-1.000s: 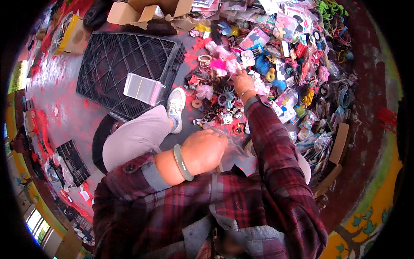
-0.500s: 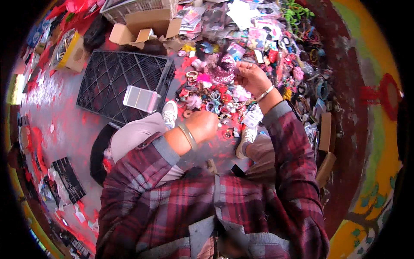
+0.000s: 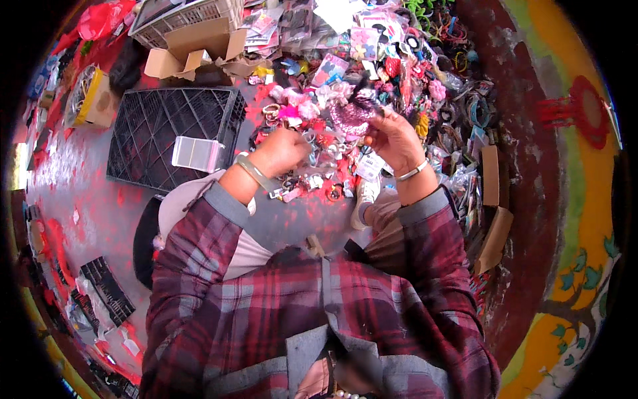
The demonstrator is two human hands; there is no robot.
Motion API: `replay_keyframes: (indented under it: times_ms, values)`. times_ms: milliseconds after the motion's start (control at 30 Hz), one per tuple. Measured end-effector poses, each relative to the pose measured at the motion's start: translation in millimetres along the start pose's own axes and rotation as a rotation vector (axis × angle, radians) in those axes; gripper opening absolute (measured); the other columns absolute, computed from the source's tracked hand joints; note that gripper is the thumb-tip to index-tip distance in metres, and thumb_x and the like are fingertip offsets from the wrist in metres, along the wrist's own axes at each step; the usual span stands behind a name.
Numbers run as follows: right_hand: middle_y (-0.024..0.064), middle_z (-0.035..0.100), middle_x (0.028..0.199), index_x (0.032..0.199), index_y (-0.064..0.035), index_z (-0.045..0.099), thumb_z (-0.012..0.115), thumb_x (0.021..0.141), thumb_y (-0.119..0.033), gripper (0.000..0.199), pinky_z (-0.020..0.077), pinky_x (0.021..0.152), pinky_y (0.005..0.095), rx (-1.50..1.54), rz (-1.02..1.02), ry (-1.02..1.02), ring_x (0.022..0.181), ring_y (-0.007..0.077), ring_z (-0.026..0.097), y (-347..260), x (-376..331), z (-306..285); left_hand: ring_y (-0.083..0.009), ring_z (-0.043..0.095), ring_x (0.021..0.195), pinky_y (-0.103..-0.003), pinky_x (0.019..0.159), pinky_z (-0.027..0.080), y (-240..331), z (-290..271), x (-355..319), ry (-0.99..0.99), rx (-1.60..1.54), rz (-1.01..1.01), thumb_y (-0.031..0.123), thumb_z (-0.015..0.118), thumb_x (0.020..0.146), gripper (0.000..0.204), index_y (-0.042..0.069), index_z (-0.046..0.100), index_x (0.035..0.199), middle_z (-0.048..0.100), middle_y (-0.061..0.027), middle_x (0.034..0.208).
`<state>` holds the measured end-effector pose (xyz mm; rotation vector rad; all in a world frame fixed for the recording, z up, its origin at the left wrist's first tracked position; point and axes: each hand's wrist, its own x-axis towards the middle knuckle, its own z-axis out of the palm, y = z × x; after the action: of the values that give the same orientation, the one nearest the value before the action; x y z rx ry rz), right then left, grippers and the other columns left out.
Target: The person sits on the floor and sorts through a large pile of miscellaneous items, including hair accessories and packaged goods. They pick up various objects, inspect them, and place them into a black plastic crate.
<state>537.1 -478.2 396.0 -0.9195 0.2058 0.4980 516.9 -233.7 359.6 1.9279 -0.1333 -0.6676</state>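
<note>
My right hand (image 3: pixel 397 141) pinches the edge of a pink sequined hair accessory (image 3: pixel 351 121), which has dark feathery tufts on it. It is held up over a heap of small hair accessories (image 3: pixel 325 143) on the floor. My left hand (image 3: pixel 282 151) is closed, back of the hand up, just left of the pink piece and apart from it. Whatever its fingers hold, if anything, is hidden. Under and around both hands lie hair ties, fluffy pink and white pieces and a white card (image 3: pixel 369 166).
To the left, a black plastic crate (image 3: pixel 159 120) bears a clear plastic pack (image 3: pixel 197 153). Behind it stand an open cardboard box (image 3: pixel 199 48) and a pale basket (image 3: pixel 174 23). Packaged goods (image 3: pixel 372 40) pile up at the far side. Cardboard flaps (image 3: pixel 493 236) stand at right, near a painted wall (image 3: pixel 585 199).
My left hand has moved away from my body, up beside the heap. My right hand has come slightly nearer with the pink sequined accessory, which has turned. The whole view has shifted a little.
</note>
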Motion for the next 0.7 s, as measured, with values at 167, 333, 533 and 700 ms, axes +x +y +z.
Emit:
replay_keyframes:
  times_ms: [167, 333, 533, 700]
  values:
    - [0.0073, 0.063, 0.093, 0.1, -0.0027, 0.058, 0.052, 0.085, -0.003, 0.017, 0.0521, 0.067, 0.0283, -0.041, -0.224, -0.028, 0.082, 0.016, 0.061, -12, 1, -5, -0.0169, 0.062, 0.061, -0.026, 0.054, 0.051, 27, -10, -1, -0.103, -0.278, -0.104, 0.02, 0.053, 0.082, 0.025, -0.004, 0.061, 0.081, 0.062, -0.0114, 0.071]
    - [0.0096, 0.062, 0.097, 0.101, 0.0014, 0.058, 0.056, 0.08, 0.003, 0.021, 0.0491, 0.08, 0.0306, -0.145, -0.287, -0.177, 0.089, 0.0191, 0.061, -29, -9, 4, -0.0176, 0.063, 0.064, -0.027, 0.055, 0.051, 31, -10, 3, -0.196, -0.26, -0.158, 0.017, 0.053, 0.083, 0.023, -0.003, 0.062, 0.087, 0.064, -0.0124, 0.075]
    - [0.0047, 0.062, 0.086, 0.097, 0.0032, 0.061, 0.06, 0.079, -0.001, 0.018, 0.0484, 0.066, 0.0228, -0.635, -0.211, -0.112, 0.074, 0.0112, 0.059, -19, -10, 14, -0.017, 0.064, 0.066, -0.027, 0.056, 0.051, 27, 2, 3, -0.314, -0.169, -0.121, 0.012, 0.054, 0.081, 0.019, -0.003, 0.061, 0.091, 0.064, -0.0108, 0.075]
    - [0.0065, 0.065, 0.082, 0.092, 0.0017, 0.063, 0.058, 0.077, 0.0, 0.016, 0.0478, 0.067, 0.0244, -1.102, -0.372, -0.086, 0.073, 0.0125, 0.06, -7, -6, 8, -0.0137, 0.061, 0.062, -0.025, 0.055, 0.05, 29, 6, 5, -0.284, -0.092, -0.133, 0.008, 0.05, 0.081, 0.018, -0.002, 0.059, 0.093, 0.062, -0.0069, 0.075]
